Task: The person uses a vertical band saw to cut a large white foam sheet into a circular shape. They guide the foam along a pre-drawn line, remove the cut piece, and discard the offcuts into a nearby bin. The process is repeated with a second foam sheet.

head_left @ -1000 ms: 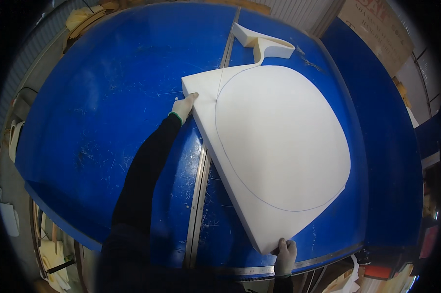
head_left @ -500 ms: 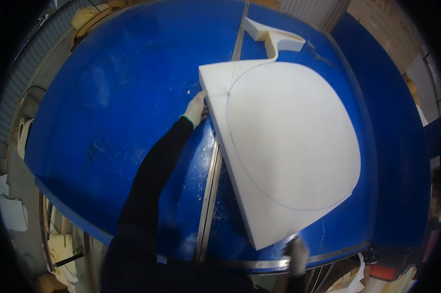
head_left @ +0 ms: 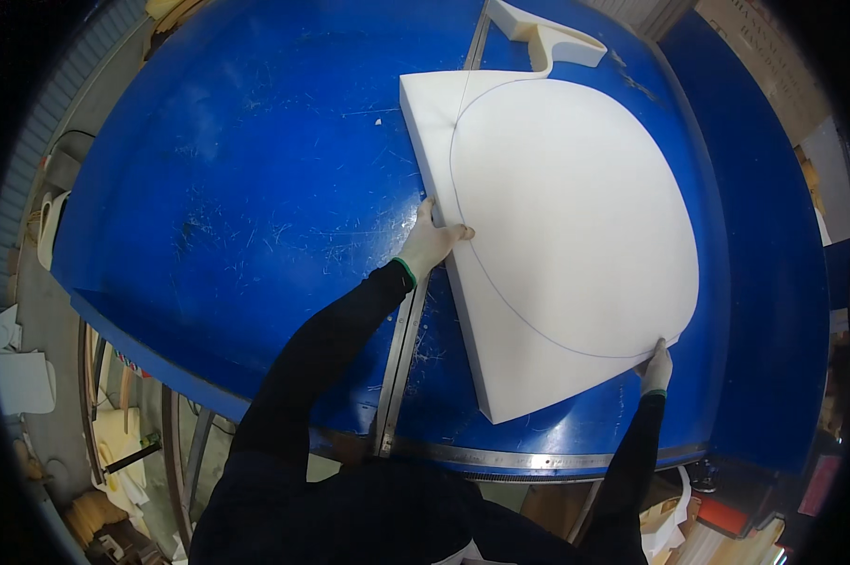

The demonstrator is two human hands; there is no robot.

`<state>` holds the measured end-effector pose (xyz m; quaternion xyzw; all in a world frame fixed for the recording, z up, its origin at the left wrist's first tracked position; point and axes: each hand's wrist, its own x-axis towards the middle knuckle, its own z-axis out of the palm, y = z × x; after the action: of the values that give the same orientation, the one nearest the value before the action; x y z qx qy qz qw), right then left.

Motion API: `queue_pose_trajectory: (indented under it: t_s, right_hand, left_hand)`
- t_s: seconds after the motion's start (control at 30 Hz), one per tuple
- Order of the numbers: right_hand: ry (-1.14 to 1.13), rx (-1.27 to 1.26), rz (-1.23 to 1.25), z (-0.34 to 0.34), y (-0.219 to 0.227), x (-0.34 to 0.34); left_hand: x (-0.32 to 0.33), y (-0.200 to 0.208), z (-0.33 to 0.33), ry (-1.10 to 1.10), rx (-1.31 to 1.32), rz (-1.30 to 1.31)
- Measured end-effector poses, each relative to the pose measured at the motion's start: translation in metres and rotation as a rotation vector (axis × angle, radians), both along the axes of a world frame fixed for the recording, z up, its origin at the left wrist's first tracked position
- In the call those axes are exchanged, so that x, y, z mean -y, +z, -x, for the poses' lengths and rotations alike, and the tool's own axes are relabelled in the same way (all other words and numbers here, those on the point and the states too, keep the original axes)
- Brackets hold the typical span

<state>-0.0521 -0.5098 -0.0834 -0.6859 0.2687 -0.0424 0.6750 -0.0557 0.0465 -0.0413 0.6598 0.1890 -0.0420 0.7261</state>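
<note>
White foam slab gripped at two edges by both hands

The white foam slab [head_left: 576,217] was laid on the blue table [head_left: 256,188], spread between the left and right fingers and extended well beyond both. Its left edge was grasped by the left hand [head_left: 433,237]: thumb placed on the top face, other fingers set against the side face. Its lower-right edge was pinched by the right hand [head_left: 657,369], fingertips placed beside a small corner; anything underneath was hidden. A curved blue line [head_left: 590,354] was drawn on the foam, passed just right of the left thumb and carried round to near the right fingertips. Well beyond the fingers of both hands, a curled foam strip [head_left: 574,49] was seen at the slab's far edge. Below the left fingers, a metal seam [head_left: 399,367] was set in the table. Below the right fingers, metal edging [head_left: 538,460] was fitted along the near side.
</note>
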Motion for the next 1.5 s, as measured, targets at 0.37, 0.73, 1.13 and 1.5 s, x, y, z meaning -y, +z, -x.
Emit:
queue_pose_trajectory:
  t_s: [0.37, 0.73, 1.13, 1.5]
  right_hand:
    - [0.117, -0.117, 0.158, 0.011, 0.009, -0.005]
    - [0.079, -0.084, 0.2, 0.028, 0.017, -0.035]
    - [0.079, -0.074, 0.236, 0.048, 0.025, -0.065]
    - [0.089, -0.083, 0.168, 0.063, 0.031, -0.094]
  left_hand:
    - [-0.008, -0.005, -0.01, 0.056, -0.01, -0.104]
    - [-0.021, -0.018, -0.034, 0.083, 0.009, -0.059]
    - [-0.03, 0.013, -0.043, 0.084, -0.053, -0.069]
    - [-0.05, -0.016, -0.071, 0.129, -0.087, -0.128]
